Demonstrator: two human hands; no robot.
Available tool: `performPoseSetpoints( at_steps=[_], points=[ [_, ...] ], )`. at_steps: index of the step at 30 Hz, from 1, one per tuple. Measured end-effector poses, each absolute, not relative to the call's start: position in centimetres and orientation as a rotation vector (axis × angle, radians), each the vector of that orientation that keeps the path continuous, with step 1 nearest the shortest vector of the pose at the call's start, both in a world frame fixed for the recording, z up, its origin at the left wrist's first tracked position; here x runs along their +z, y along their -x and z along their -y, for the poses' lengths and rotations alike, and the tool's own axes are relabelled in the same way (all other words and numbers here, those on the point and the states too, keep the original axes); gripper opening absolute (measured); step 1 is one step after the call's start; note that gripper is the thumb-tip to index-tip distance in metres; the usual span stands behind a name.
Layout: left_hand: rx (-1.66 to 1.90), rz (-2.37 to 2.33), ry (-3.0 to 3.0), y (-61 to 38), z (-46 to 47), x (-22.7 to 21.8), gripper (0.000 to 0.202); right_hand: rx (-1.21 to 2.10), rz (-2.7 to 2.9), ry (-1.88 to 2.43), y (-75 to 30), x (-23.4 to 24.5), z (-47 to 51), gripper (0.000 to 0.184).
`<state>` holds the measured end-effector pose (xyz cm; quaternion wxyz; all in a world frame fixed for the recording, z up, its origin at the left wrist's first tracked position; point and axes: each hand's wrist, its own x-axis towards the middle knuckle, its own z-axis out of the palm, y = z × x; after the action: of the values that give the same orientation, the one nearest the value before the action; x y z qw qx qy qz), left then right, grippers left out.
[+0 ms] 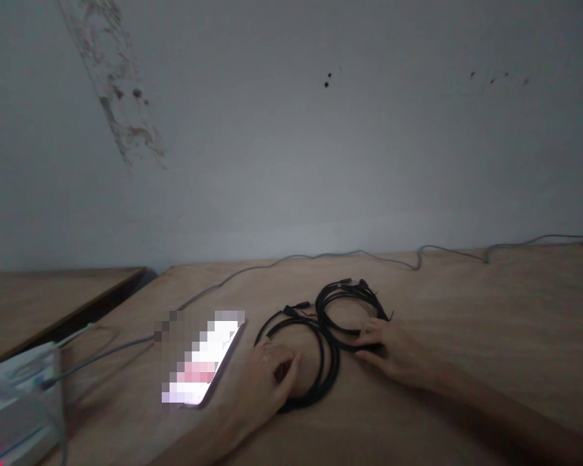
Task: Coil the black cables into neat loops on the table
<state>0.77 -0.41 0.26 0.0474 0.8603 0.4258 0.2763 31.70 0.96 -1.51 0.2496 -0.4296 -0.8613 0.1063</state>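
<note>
Here, phone (214,355): lit, left of the coils, slanting far-right.
Left hand (267,378): curled at the left coil's (335,361) left rim; cannot tell if gripping.
Black coils: round, paired, meeting between the hands; right coil (322,310) farther.
Right hand (387,349): fingers narrowly parted on right coil's near rim; grip unclear.
Wooden table (490,323): stretches right; gray cord (359,252) along far edge.

Your left hand (267,370) and right hand (394,353) are bare, and so are your left forearm (208,432) and right forearm (495,402), fine detail lost in the dim light.
</note>
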Motion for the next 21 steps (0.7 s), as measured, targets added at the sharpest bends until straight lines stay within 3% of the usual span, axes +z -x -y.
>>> performPoseSetpoints(
  at_steps=[4,9,18,21],
  points=[
    [0.8,-1.286,-2.624,-0.9,0.6,0.4,0.032,0.556,2.221,1.295,-31.4,-0.7,-1.0,0.015],
    [0.781,-1.282,-2.632,-0.8,0.8,0.7,0.034,0.628,2.13,1.345,-31.1,-0.7,-1.0,0.012],
    [0.703,-1.347,-2.631,-0.6,0.8,1.1,0.03,0.211,2.177,1.22,-31.2,-2.5,-1.3,0.031],
    [0.729,-1.366,-2.61,-0.6,0.8,1.0,0.028,0.079,2.167,1.229,-31.4,-2.7,-2.2,0.028]
  ],
)
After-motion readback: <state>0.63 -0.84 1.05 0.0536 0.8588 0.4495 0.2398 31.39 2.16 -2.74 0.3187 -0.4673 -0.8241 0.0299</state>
